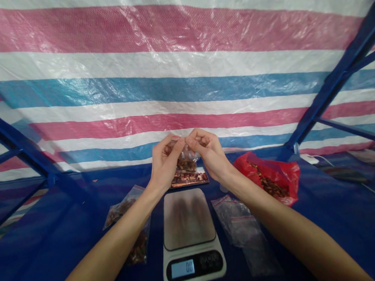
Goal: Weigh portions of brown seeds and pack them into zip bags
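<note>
Up at centre, the left hand [165,161] and right hand [208,152] are closed, fingertips pinching the top edge of a small clear plastic bag [185,158] of brown pieces; an even pinch keeps it level. Below, a white kitchen scale with a steel platform [187,218] shows a blue-lit display [182,269] that seems to read zero; no brand is legible.

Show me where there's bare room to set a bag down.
Bare blue sheet lies left of the filled clear bag, and more lies right of the red bag, past the right forearm. It's crowded behind the digital scale, where a printed card sits beneath the left hand and right hand pinching a small clear bag.
</note>
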A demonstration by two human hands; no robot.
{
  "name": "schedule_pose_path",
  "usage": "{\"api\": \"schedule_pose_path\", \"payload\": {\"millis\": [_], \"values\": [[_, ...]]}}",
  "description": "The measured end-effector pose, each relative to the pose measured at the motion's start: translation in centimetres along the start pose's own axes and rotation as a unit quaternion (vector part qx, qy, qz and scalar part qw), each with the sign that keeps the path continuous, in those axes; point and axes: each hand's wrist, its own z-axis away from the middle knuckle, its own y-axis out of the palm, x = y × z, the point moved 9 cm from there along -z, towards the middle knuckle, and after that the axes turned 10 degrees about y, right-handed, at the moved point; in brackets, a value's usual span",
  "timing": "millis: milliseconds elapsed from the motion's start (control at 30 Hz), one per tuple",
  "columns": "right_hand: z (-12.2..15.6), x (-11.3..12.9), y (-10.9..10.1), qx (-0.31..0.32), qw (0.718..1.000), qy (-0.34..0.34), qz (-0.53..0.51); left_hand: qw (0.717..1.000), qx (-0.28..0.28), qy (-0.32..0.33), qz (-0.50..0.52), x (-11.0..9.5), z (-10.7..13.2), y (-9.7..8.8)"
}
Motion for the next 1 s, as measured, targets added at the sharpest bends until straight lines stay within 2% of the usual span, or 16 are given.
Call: {"api": "schedule_pose_path", "payload": {"millis": [167,267,433,600,767,900,1000], "values": [[-0.6,0.6,-0.9,0.002,0.999,-0.013,0.052,0.998,-0.045,-0.021,0.028,0.3,-0.1,-0.8],[-0.7,0.6,-1.1,-0.007,0.999,-0.009,0.052,0.998,-0.049,-0.025,0.033,0.3,-0.3,-1.0],[-0.5,0.6,-1.0,-0.026,0.999,-0.003,0.042,0.999,-0.032,-0.026,0.026,-0.1,-1.0,-1.3],[-0.2,0.5,-1.3,-0.051,0.996,-0.006,0.068,0.999,-0.024,0.009,-0.023,-0.9,-1.7,-2.2],[-0.3,0.5,-2.7,-0.112,0.989,-0.042,0.085,0.999,0.005,0.014,-0.039,-0.5,-1.9,-2.1],[-0.5,0.3,-2.6,-0.097,0.990,-0.057,0.085,0.998,0.035,-0.016,-0.044,0.3,-1.8,-1.5],[-0.6,-0.2,-2.4,-0.092,0.991,-0.042,0.092,0.999,0.029,-0.027,-0.030,0.7,-1.6,-1.2]]}}
